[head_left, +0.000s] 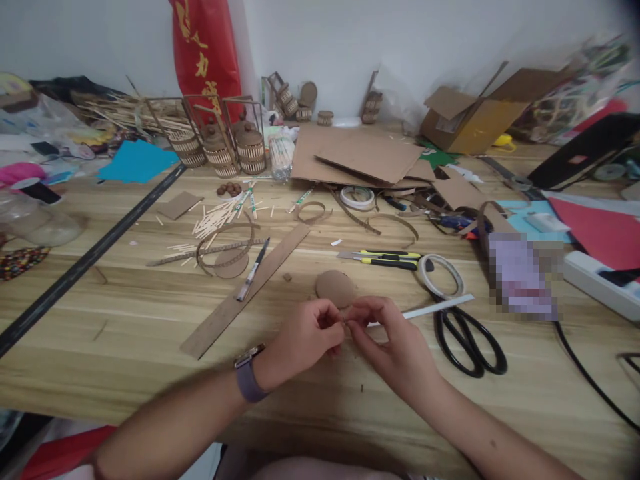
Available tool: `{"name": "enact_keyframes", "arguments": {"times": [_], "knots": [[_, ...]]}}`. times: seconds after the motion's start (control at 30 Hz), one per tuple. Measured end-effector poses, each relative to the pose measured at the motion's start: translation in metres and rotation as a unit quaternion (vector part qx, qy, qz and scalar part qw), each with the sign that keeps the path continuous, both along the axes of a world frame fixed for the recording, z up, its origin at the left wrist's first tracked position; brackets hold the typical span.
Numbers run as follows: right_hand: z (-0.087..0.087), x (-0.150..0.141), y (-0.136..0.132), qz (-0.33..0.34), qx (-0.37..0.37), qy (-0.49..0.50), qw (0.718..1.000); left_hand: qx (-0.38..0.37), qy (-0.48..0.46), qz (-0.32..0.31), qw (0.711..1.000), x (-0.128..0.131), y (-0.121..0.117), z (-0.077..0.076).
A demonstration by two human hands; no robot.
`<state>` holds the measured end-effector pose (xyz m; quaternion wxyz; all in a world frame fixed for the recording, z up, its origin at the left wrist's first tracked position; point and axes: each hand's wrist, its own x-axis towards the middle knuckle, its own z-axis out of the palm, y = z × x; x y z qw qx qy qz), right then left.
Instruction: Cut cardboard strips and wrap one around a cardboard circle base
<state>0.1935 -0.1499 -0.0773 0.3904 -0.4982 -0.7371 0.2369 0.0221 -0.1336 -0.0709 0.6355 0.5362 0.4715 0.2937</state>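
Observation:
My left hand (pixel 313 333) and my right hand (pixel 385 337) meet fingertip to fingertip above the near part of the table. Both are closed in a pinch on something small and dark that I cannot make out. Just beyond the fingers lies a round cardboard disc (pixel 335 287). A white strip (pixel 440 306) runs out to the right from behind my right hand, over the black-handled scissors (pixel 470 343). To the left, a pen (pixel 253 270) rests on a long cardboard strip (pixel 215 327).
A yellow-black utility knife (pixel 390 257) and a tape roll (pixel 457 280) lie beyond my right hand. Small wooden sticks (pixel 215 217) are scattered at left, before several little lidded baskets (pixel 220 157). Cardboard sheets (pixel 350 153) and an open box (pixel 470 120) stand behind.

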Motion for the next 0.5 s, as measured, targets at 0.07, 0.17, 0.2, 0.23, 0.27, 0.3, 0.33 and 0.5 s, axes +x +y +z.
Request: {"name": "enact_keyframes", "arguments": {"times": [0.07, 0.17, 0.2, 0.23, 0.27, 0.3, 0.33, 0.5], "knots": [[0.0004, -0.0001, 0.0006, 0.003, -0.014, 0.013, 1.000, 0.011, 0.010, -0.002, 1.000, 0.0001, -0.0012, -0.0008], [0.0019, -0.0002, 0.0016, 0.013, -0.034, 0.034, 0.999, 0.018, 0.014, -0.004, 1.000, 0.0002, -0.0024, -0.0020], [0.0024, -0.0003, 0.0019, 0.016, -0.042, 0.041, 0.998, 0.020, 0.015, -0.005, 1.000, 0.0003, -0.0026, -0.0024], [0.0029, -0.0003, 0.0022, 0.017, -0.051, 0.047, 0.997, 0.023, 0.017, -0.005, 1.000, 0.0003, -0.0027, -0.0027], [0.0033, -0.0003, 0.0025, 0.018, -0.059, 0.052, 0.997, 0.026, 0.020, -0.006, 0.999, 0.0003, -0.0027, -0.0030], [0.0035, -0.0004, 0.0028, 0.018, -0.065, 0.055, 0.996, 0.030, 0.023, -0.005, 0.999, 0.0002, -0.0027, -0.0033], [0.0036, -0.0004, 0.0030, 0.017, -0.069, 0.057, 0.996, 0.033, 0.025, -0.005, 0.999, 0.0002, -0.0027, -0.0034], [0.0024, -0.0008, 0.0029, 0.013, -0.073, 0.058, 0.996, 0.051, 0.044, -0.006, 0.998, -0.0004, -0.0033, -0.0038]]}}
